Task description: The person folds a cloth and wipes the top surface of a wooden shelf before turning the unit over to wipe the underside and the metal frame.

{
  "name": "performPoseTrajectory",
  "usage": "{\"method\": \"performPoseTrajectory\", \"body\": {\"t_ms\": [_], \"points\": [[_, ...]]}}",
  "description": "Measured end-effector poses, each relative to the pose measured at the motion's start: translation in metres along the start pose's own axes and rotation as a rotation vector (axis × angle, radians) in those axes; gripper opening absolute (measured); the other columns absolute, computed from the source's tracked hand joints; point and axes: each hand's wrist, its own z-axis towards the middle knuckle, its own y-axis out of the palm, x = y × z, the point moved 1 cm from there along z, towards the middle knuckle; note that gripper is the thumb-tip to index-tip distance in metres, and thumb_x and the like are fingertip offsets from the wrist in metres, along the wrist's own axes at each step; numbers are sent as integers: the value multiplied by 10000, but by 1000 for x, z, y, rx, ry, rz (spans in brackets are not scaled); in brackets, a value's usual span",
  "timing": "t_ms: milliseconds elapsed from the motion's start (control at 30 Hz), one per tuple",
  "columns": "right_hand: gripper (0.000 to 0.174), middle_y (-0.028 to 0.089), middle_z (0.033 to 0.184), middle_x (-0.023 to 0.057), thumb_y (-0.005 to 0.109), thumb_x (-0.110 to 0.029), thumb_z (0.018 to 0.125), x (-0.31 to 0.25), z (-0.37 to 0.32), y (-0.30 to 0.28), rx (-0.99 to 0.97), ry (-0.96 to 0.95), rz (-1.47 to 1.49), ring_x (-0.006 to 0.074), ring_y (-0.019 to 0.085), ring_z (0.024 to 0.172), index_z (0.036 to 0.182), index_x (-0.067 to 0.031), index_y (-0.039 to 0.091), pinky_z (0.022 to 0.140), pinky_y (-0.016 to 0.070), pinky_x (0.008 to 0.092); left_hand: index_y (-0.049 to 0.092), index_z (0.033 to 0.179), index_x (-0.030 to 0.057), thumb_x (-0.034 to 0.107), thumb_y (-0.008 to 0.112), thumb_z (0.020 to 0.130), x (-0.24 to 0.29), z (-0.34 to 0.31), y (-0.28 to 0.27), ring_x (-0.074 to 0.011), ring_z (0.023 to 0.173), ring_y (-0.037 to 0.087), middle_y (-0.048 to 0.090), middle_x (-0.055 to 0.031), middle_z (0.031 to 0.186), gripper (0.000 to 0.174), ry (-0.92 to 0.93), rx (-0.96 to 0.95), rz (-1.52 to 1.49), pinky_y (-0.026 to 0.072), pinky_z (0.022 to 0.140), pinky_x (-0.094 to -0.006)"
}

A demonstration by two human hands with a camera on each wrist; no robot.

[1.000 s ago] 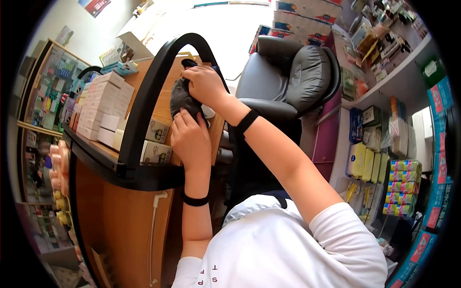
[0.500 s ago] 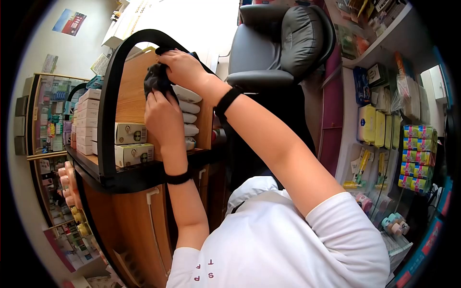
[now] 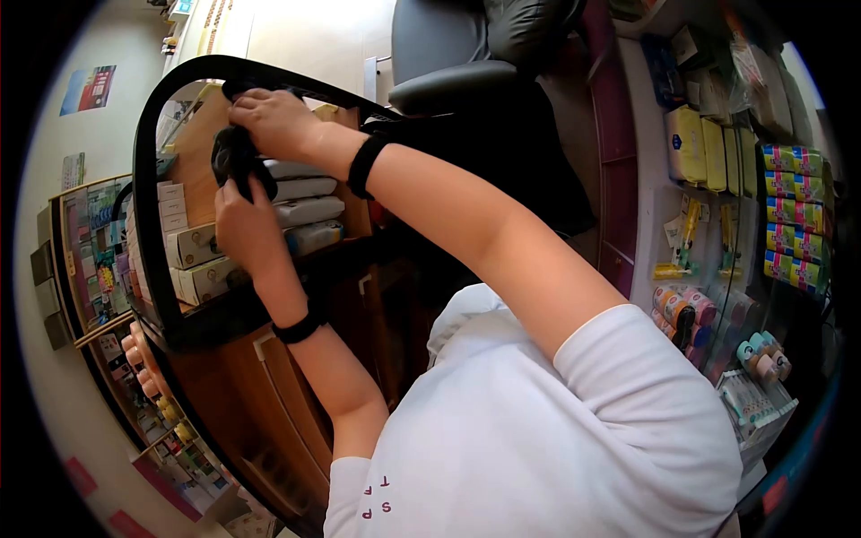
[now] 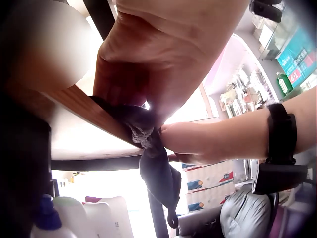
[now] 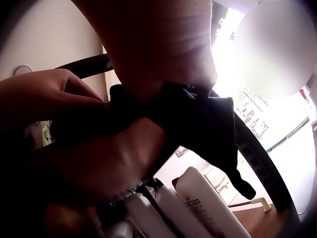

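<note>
A dark cloth (image 3: 235, 157), bunched up, lies between my two hands over the top of a wooden shelf unit in the head view. My left hand (image 3: 249, 231) pinches its lower part between thumb and fingers. Above and to the right, my right hand (image 3: 280, 124) grips the upper part, fingers curled over it. In the left wrist view the cloth (image 4: 159, 176) hangs down in a twisted tail ending in a small loop, beside the edge of a wooden board (image 4: 94, 114). The right wrist view shows the cloth (image 5: 203, 129) dark and backlit, its loose end drooping.
A black curved frame (image 3: 148, 179) arches around the shelf top. White packs (image 3: 305, 188) and small boxes (image 3: 195, 244) are stacked below the hands. In the right wrist view, white bottles (image 5: 208, 203) stand close under the cloth. A grey armchair (image 3: 448, 85) is behind.
The head view has swung, so the shelf and both hands sit further left in it. The cloth is more bunched between the hands, which keep hold of it throughout.
</note>
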Motion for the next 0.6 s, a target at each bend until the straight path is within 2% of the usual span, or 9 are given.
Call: {"method": "performPoseTrajectory", "body": {"t_ms": [67,133,200,300,433,500,600], "points": [[338,727,1273,117,695,-84,864,-10,-13,-3,-44,-63,36,300,633,1312,1200,-54,714,1108,513,393,748,1256,20,370,666,1063,-6,-20,-9,-386,1021,747,764,-158,1206,408,12,5,26,605,848,-471],[334,727,1265,107,707,-85,835,-28,-31,-5,-12,-63,78,308,632,1308,1164,-31,709,1128,498,381,751,1254,23,337,693,1045,-1,-37,-28,-372,1033,748,768,-143,1210,381,-49,-81,46,607,860,-461],[316,724,1262,89,712,-91,829,-46,-47,-8,8,-41,127,300,633,1308,1143,-53,705,1106,510,399,742,1253,10,323,697,1042,-7,-52,-28,-360,1030,751,768,-136,1220,380,-57,-67,115,612,847,-455],[287,726,1262,54,701,-159,869,-56,-61,3,56,12,140,271,630,1329,1151,-104,713,1057,522,429,726,1257,12,308,686,1049,-2,-62,-25,-346,1027,756,757,-129,1236,364,-43,-51,177,621,822,-433],[267,725,1303,15,699,-200,909,-44,-55,0,39,3,83,228,628,1342,1169,-143,710,1046,531,423,692,1163,20,254,650,1064,14,-53,-17,-344,980,760,735,-123,1180,258,-38,-84,330,631,759,-433],[302,711,1365,17,710,-204,924,-36,-46,-1,-56,3,129,225,617,1362,1224,-169,710,1012,536,420,664,1065,23,207,620,1070,16,-45,-11,-353,939,762,723,-123,1121,190,-22,-100,372,634,724,-451],[278,705,1372,10,704,-204,934,-29,-35,0,-120,47,159,225,610,1369,1210,-174,714,999,545,432,663,1065,27,188,609,1070,10,-40,2,-350,940,766,724,-121,1125,171,11,-47,403,638,726,-447]]}}
